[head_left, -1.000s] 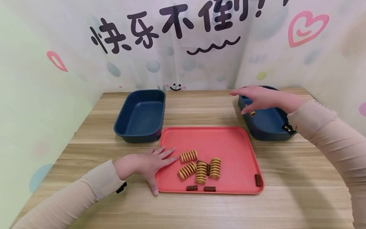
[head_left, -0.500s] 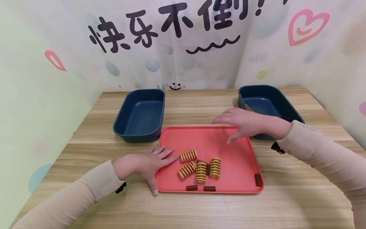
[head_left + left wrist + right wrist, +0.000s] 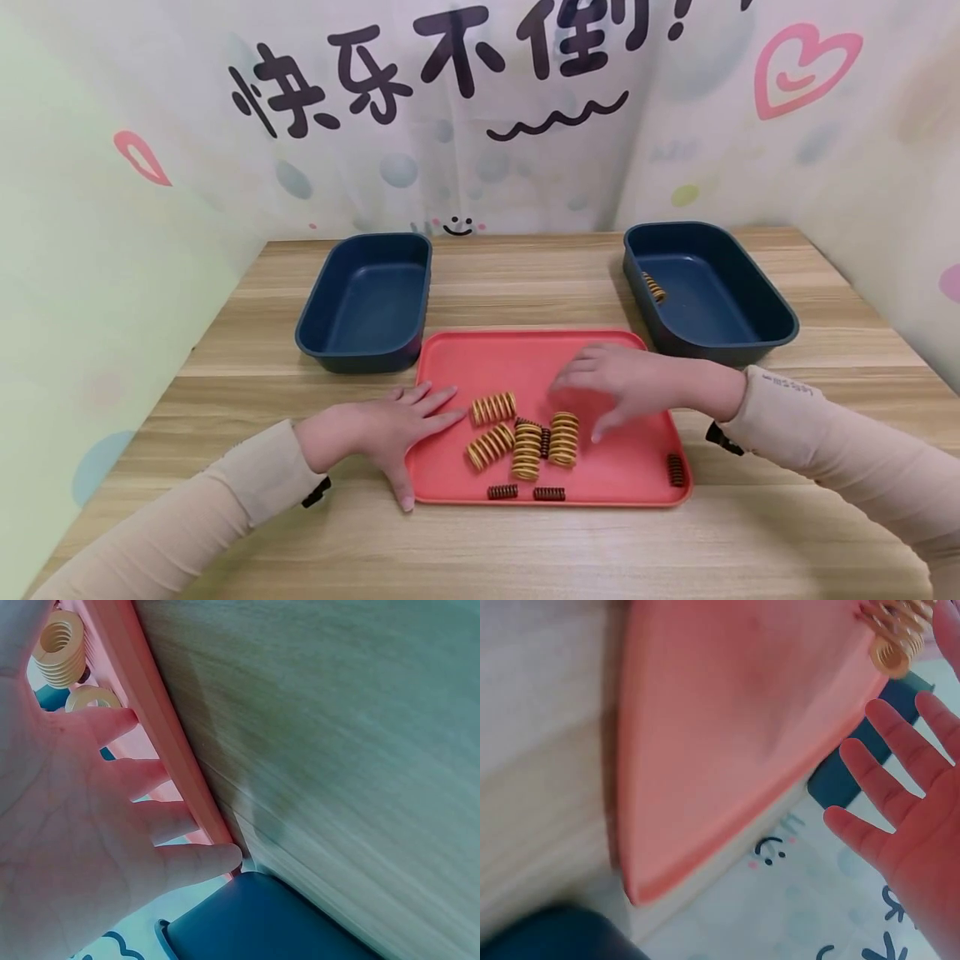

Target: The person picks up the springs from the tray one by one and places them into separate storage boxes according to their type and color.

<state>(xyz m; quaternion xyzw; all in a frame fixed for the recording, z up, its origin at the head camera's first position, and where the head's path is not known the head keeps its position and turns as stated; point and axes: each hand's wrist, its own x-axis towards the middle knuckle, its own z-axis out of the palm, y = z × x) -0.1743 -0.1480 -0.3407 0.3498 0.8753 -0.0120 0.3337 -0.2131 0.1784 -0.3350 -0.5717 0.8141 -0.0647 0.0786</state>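
My left hand (image 3: 390, 429) rests with spread fingers on the left edge of a red tray (image 3: 622, 467). Over the tray's right half hovers my right hand (image 3: 618, 379), fingers apart and nothing held, close to an upright-lying yellow spring (image 3: 564, 439). Beside that lie another yellow spring (image 3: 527, 451) and two more, one tilted (image 3: 491, 447) and one farther back (image 3: 494, 408). Small dark springs are partly hidden between the yellow ones. Two small dark springs, one left (image 3: 502, 492) and one right (image 3: 549, 493), lie along the front rim; another dark spring (image 3: 676, 471) is at the right corner.
A blue bin (image 3: 367, 363) stands behind the tray on the left, with nothing visible inside. Another blue bin (image 3: 738, 354) at the back right holds yellow springs (image 3: 654, 287) against its left wall. A printed cloth (image 3: 525, 183) hangs behind the wooden table (image 3: 480, 550).
My right hand has come from above the right bin, leftward and toward me, to just over the tray beside the yellow springs. The left hand has stayed on the tray's edge.
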